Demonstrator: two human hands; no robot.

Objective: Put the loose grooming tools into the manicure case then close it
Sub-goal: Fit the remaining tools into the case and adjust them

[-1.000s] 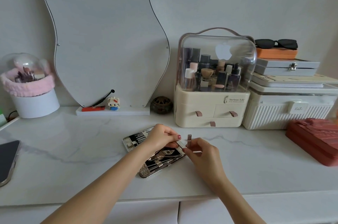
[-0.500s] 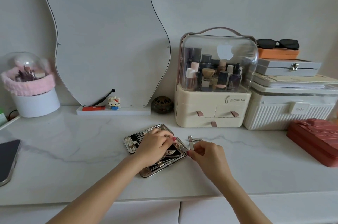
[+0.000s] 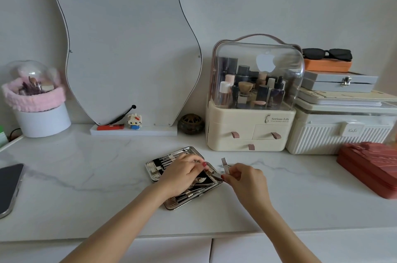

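Two hands work over the marble worktop point(image 3: 86, 176). The manicure case point(image 3: 159, 168) lies open at centre. The left hand point(image 3: 182, 173) presses curled fingers on its interior; the right hand point(image 3: 245, 179) pinches a nail clipper point(image 3: 224, 165) at the case's right edge.

The manicure case point(image 3: 159, 171), a shiny gold-patterned clamshell, is lying open and flat with metal tools strapped against its black lining, while a silver nail clipper point(image 3: 224, 166) is standing tilted at its right edge.

White marble countertop point(image 3: 86, 198); open manicure case point(image 3: 156, 168) dead center, phone point(image 3: 9, 187) at 9, cosmetic organizer point(image 3: 249, 129) at 1, red pouch point(image 3: 371, 166) at 3.
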